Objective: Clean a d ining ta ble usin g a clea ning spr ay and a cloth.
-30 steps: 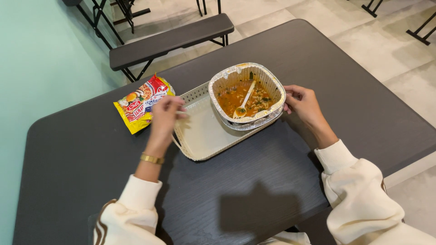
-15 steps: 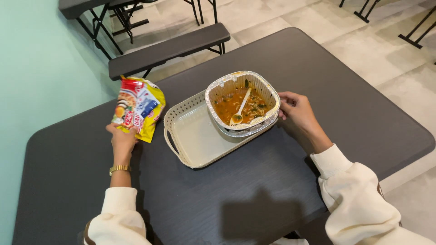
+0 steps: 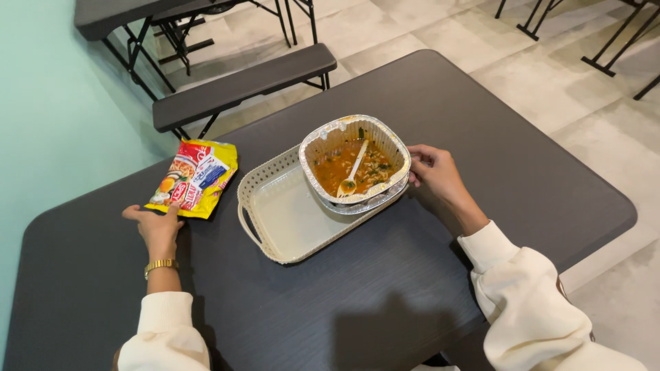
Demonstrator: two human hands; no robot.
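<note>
Yellow packet (image 3: 194,178) lies on the dark surface (image 3: 357,302) under the left hand's (image 3: 157,227) open fingertips, while the right hand (image 3: 440,177) rests half-curled, holding nothing, against the foil bowl (image 3: 354,161) on the tray (image 3: 275,220).

Flat yellow-and-red noodle packet (image 3: 194,178) on the dark table (image 3: 385,302), left of the cream tray (image 3: 289,227).

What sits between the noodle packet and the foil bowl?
In the head view, the cream tray's bare left half, with its handle, lies between the noodle packet and the foil bowl.
</note>
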